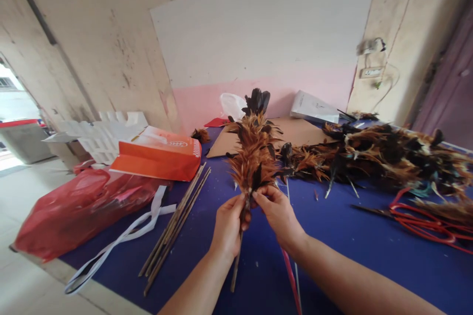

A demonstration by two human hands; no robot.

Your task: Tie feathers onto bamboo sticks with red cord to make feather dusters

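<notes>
A feather duster (254, 145) of brown feathers with black ones at its tip stands in front of me, tilted slightly. My left hand (228, 221) is closed around its stick just under the lowest feathers. The bare lower stick (236, 263) comes out below that hand. My right hand (278, 212) is closed in a pinch at the base of a dark feather (256, 176), pressed close to the stick. A pink strip (291, 275) hangs or lies below my right hand; where its upper end goes is hidden.
On the blue table (199, 241) lie several thin sticks (177, 226), white strapping (121, 238), a red plastic bag (81, 206) and an orange bag (162, 160). To the right are a feather heap (391, 157), red-handled scissors (417, 216) and cardboard (299, 130) behind.
</notes>
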